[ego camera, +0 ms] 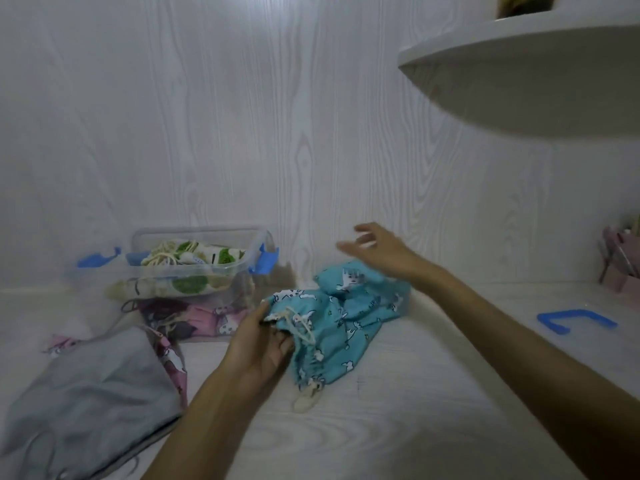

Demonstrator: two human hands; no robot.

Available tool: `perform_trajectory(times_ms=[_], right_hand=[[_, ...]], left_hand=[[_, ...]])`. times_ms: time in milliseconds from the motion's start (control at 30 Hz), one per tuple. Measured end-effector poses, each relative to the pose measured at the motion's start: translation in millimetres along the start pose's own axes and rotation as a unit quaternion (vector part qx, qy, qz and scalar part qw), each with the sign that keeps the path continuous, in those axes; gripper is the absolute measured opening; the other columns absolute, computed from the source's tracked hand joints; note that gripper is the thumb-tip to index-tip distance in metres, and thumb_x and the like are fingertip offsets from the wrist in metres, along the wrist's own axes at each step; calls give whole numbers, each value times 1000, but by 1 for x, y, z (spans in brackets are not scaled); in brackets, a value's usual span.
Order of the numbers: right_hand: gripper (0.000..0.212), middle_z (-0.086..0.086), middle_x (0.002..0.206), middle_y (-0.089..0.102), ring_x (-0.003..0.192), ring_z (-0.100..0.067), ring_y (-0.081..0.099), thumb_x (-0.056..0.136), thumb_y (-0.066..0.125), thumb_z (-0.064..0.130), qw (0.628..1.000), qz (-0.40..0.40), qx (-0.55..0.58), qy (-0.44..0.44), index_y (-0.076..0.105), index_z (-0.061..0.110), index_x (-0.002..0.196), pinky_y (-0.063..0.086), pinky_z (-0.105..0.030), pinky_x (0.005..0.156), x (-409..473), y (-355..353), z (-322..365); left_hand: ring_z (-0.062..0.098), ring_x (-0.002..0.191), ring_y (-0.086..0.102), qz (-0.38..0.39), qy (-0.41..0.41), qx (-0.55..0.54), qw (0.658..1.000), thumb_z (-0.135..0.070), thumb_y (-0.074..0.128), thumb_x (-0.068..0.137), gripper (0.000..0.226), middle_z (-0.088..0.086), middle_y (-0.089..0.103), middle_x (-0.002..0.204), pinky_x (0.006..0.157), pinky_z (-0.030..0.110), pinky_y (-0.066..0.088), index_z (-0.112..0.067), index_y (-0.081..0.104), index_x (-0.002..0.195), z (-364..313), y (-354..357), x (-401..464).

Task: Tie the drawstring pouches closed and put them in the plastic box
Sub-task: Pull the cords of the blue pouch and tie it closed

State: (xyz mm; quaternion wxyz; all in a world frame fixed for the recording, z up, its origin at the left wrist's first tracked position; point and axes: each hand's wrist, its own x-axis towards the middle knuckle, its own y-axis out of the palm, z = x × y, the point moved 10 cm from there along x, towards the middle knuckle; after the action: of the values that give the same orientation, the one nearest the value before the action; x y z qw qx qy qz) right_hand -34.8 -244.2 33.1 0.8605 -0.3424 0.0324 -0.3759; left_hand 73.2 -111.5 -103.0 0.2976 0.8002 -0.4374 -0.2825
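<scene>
The left hand grips the gathered mouth of a turquoise printed drawstring pouch, its fingers curled round the cloth where the cream drawstring loops out. The pouch lies on the white tabletop, another turquoise pouch just behind it. The right hand hovers above that one, fingers spread wide and holding nothing. To the left stands the clear plastic box with blue clips, a green-spotted pouch inside. Pink pouches and a grey pouch lie beside it.
</scene>
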Motion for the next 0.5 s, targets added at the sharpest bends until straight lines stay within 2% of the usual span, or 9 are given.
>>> perform_trajectory(times_ms=[100, 167, 200, 267, 333, 367, 400, 467, 500], right_hand=[[74, 11, 130, 45, 115, -8, 48, 79, 58, 60, 989, 123, -35, -79, 32, 30, 141, 44, -28, 93, -33, 65, 19], [77, 15, 124, 47, 111, -7, 51, 74, 65, 60, 980, 167, -46, -99, 35, 32, 139, 45, -26, 92, -50, 88, 22], [74, 12, 124, 51, 109, -8, 52, 73, 69, 56, 978, 153, -70, -120, 39, 32, 137, 46, -28, 93, -52, 91, 21], [51, 4, 119, 59, 102, -9, 53, 79, 71, 39, 979, 50, -123, -157, 55, 28, 125, 46, -29, 89, -48, 74, 17], [26, 1, 106, 67, 93, -10, 57, 84, 67, 21, 985, -69, -94, -129, 69, 22, 109, 45, -27, 81, -45, 42, 2], [21, 0, 101, 69, 91, -12, 60, 85, 64, 16, 988, -113, -51, -97, 71, 18, 105, 46, -27, 78, -45, 27, -12], [20, -1, 98, 70, 90, -15, 63, 86, 62, 13, 988, -140, -5, -63, 72, 16, 104, 48, -27, 76, -46, 17, -27], [21, -3, 99, 71, 92, -18, 66, 89, 59, 15, 983, -172, 61, -8, 71, 15, 106, 52, -29, 75, -49, 6, -54], [22, -4, 103, 70, 93, -18, 66, 91, 58, 18, 980, -179, 90, 16, 70, 16, 109, 54, -29, 74, -51, 5, -66]], left_hand=[[16, 90, 66, 36, 58, 122, 990, -53, 34, 96, 58, 8, 71, 100, 82, 27, 51, -8, 63, 117, -1, 17, -5], [14, 100, 68, 70, 69, 179, 979, -62, 22, 94, 66, 4, 72, 106, 84, 26, 51, -17, 64, 116, 2, 31, -15], [11, 101, 67, 78, 70, 207, 973, -64, 17, 92, 67, 0, 73, 106, 80, 24, 52, -22, 63, 116, 3, 36, -18], [1, 99, 66, 83, 60, 264, 959, -65, 11, 91, 67, -11, 74, 99, 73, 20, 50, -27, 59, 116, 7, 41, -21], [-1, 88, 67, 90, 63, 337, 935, -58, 23, 94, 54, -11, 74, 90, 66, 16, 51, -21, 59, 112, 14, 47, -29], [3, 82, 68, 82, 63, 408, 907, -59, 38, 89, 47, -6, 73, 91, 63, 17, 52, -21, 59, 109, 19, 48, -35], [7, 81, 66, 59, 67, 504, 859, -67, 54, 77, 50, -5, 70, 94, 63, 19, 53, -25, 58, 104, 23, 44, -38], [7, 79, 62, 5, 108, 687, 719, -81, 65, 53, 63, -10, 65, 88, 64, 27, 48, -30, 56, 89, 26, 38, -41], [6, 74, 60, -15, 131, 733, 667, -82, 63, 52, 63, -12, 64, 79, 60, 27, 43, -27, 57, 83, 24, 40, -42]])
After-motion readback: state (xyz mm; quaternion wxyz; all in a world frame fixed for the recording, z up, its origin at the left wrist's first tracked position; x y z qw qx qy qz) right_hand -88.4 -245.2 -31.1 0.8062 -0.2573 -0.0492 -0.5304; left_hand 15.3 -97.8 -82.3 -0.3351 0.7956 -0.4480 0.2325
